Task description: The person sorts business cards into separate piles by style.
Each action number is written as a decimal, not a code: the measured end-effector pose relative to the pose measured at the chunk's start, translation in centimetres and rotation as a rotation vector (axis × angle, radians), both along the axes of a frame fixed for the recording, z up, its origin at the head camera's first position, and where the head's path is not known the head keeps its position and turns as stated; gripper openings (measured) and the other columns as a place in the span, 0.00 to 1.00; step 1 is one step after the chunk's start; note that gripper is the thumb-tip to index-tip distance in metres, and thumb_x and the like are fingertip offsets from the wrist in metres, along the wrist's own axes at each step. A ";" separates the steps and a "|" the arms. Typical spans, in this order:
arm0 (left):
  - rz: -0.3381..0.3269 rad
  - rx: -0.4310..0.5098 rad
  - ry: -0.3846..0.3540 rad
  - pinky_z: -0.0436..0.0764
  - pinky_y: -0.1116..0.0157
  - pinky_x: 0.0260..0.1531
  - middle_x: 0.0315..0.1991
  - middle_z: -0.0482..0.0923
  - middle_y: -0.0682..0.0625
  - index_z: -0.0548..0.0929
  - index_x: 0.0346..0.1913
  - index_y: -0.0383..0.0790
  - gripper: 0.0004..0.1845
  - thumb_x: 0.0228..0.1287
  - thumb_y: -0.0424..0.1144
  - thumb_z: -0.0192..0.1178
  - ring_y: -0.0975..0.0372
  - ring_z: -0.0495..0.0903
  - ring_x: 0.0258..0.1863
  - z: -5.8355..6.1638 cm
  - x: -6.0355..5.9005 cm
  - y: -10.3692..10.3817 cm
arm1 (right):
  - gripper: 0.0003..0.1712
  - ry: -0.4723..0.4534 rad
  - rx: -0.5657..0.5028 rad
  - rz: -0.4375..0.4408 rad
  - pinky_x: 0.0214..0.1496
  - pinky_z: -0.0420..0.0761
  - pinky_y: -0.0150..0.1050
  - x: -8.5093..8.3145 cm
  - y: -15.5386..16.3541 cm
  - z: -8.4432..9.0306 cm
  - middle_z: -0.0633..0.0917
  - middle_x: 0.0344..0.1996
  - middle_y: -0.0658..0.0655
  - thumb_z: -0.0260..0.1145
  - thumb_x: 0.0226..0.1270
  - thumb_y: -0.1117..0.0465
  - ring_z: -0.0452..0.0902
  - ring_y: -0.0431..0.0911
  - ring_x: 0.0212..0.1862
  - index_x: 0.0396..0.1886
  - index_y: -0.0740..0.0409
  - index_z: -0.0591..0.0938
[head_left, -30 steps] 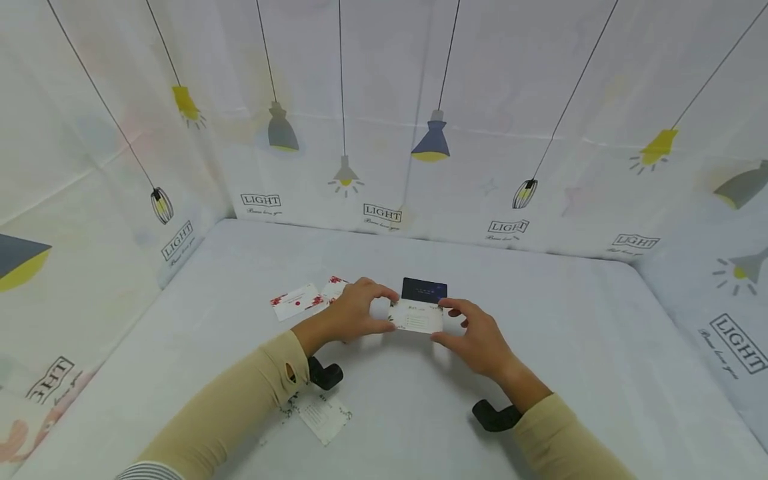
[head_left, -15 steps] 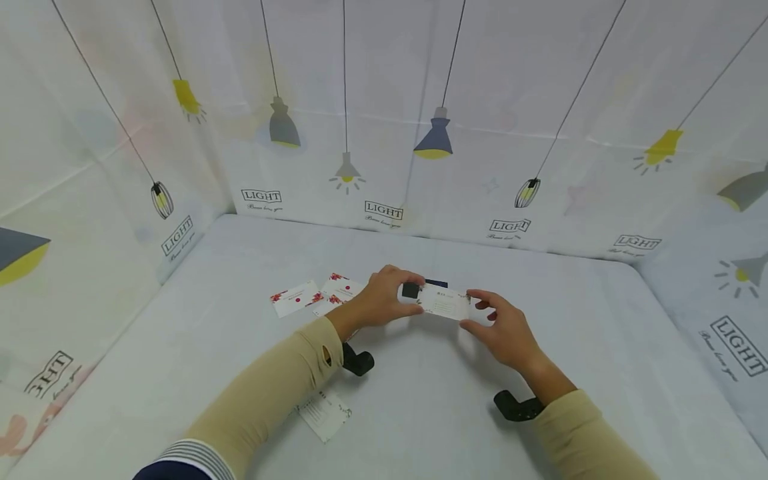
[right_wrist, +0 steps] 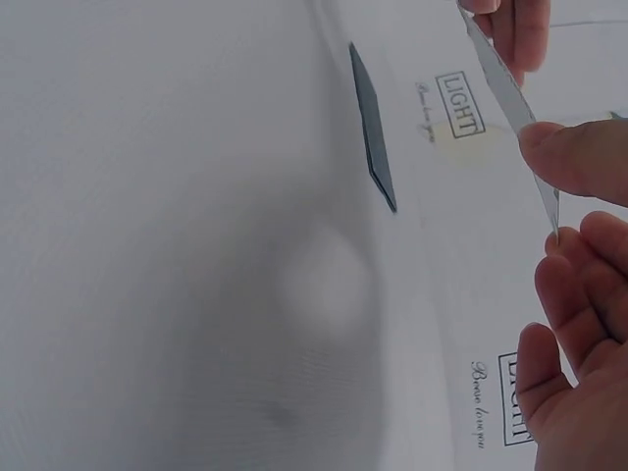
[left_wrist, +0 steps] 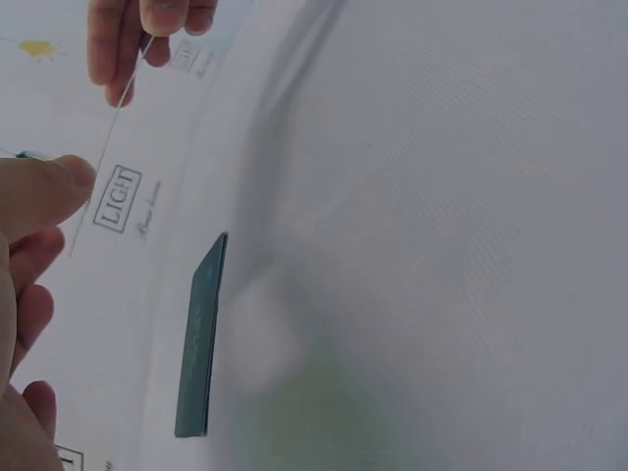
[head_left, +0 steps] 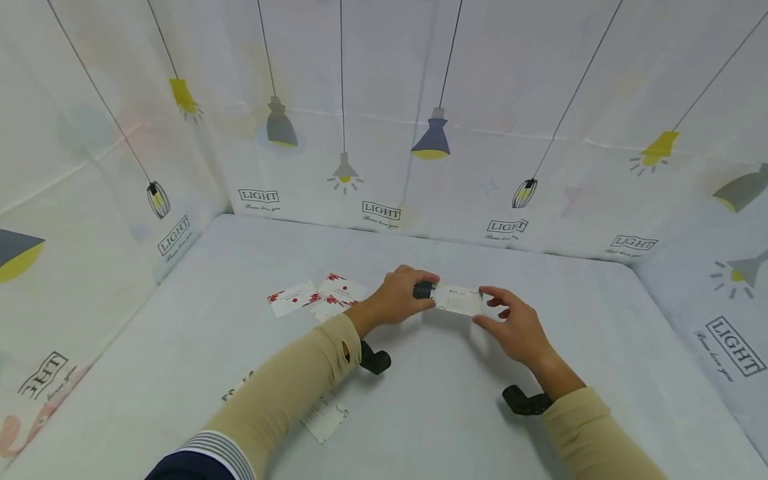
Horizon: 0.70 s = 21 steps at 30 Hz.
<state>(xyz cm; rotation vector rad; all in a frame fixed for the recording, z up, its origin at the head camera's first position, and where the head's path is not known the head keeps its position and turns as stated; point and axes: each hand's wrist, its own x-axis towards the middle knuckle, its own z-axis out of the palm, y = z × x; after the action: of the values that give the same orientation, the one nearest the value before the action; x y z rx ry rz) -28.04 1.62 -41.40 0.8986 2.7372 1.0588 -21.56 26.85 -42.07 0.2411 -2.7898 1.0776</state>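
A white business card (head_left: pixel 457 299) with small print and leafy corners is held up off the table by both hands. My left hand (head_left: pixel 403 295) pinches its left end between thumb and fingers. At the right end, my right hand (head_left: pixel 513 327) pinches it the same way. Seen from the right wrist, the card (right_wrist: pixel 505 88) is nearly edge-on. Behind it a dark blue card (head_left: pixel 423 289) lies on the table, mostly hidden by the left hand and the white card in the head view. Both wrist views show this dark card (left_wrist: pixel 201 339) flat and apart from the fingers.
Several white cards with red floral corners (head_left: pixel 293 299) lie left of the left hand, some overlapping. Another leafy white card (head_left: pixel 325 420) shows beside the left forearm, partly covered by the sleeve. A lamp-printed cloth wall (head_left: pixel 312 173) rises behind the white table (head_left: pixel 432 413).
Both hands have carried the white card to the right and slightly away from me. The dark card behind it has become more hidden by the left hand and the white card.
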 end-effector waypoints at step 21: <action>0.002 -0.053 -0.048 0.65 0.54 0.60 0.63 0.74 0.47 0.75 0.69 0.52 0.29 0.66 0.49 0.67 0.56 0.66 0.64 -0.8 -1.8 2.7 | 0.34 -0.023 0.009 -0.042 0.51 0.74 0.50 -1.1 2.3 0.2 0.79 0.56 0.68 0.71 0.67 0.60 0.74 0.59 0.51 0.70 0.62 0.72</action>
<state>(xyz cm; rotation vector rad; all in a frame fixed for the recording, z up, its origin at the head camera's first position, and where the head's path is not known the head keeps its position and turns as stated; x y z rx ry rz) -29.82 4.35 -42.23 0.8512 2.7139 0.9901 -22.65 29.12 -41.86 0.1711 -2.8072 1.0656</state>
